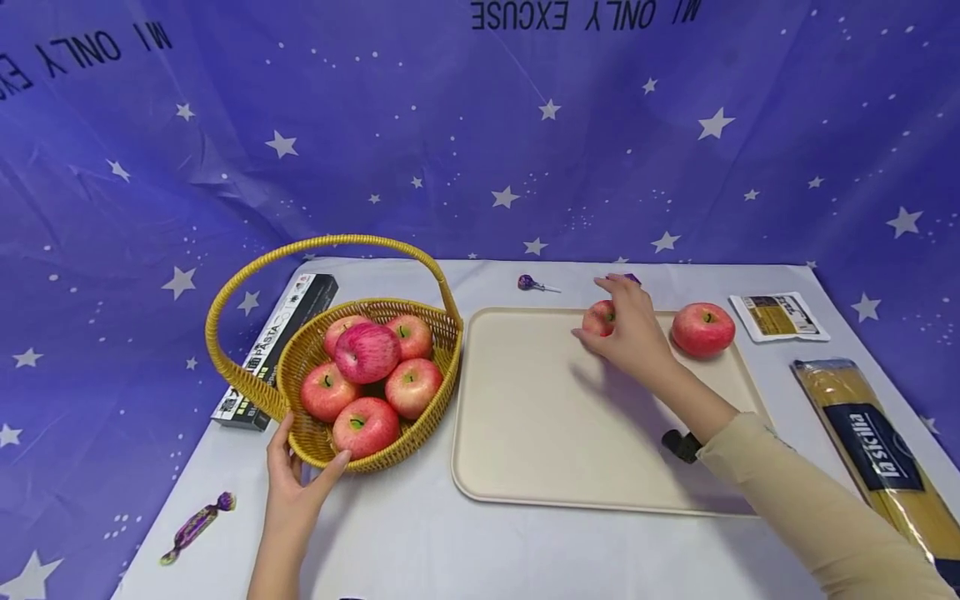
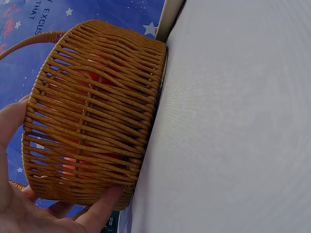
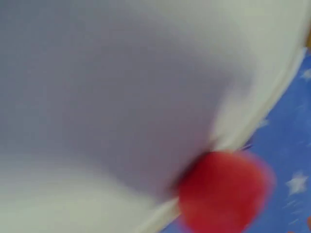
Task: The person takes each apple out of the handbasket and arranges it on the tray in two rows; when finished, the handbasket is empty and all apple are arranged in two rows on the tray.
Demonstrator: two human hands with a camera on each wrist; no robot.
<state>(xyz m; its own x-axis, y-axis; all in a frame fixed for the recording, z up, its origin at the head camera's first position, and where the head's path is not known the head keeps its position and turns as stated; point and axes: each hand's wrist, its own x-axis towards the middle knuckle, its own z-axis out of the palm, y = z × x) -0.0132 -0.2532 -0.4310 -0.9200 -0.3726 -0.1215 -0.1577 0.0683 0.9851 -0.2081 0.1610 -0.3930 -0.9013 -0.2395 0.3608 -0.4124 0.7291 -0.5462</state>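
My left hand (image 1: 292, 492) holds the near left side of a yellow woven basket (image 1: 408, 446), which has a tall arched handle. Its fingers (image 2: 104, 206) spread against the weave in the left wrist view. Several red apples (image 1: 366, 427) fill the basket, one lying on top of the rest. Over the far side of a beige tray (image 1: 525, 417), my right hand (image 1: 630, 325) curves its fingers and thumb around an apple (image 1: 598, 317), which it partly hides. Another apple (image 1: 703, 329) sits at the tray's far right corner. A blurred red apple (image 3: 223, 194) shows in the right wrist view, without fingers.
A black-and-white pasta box (image 1: 262, 358) lies under the basket's left side. A lollipop (image 1: 528, 282) and a purple wrapper (image 1: 632, 277) lie behind the tray. To the right are a small packet (image 1: 780, 317) and a spaghetti pack (image 1: 873, 450). A wrapped candy (image 1: 197, 527) lies front left.
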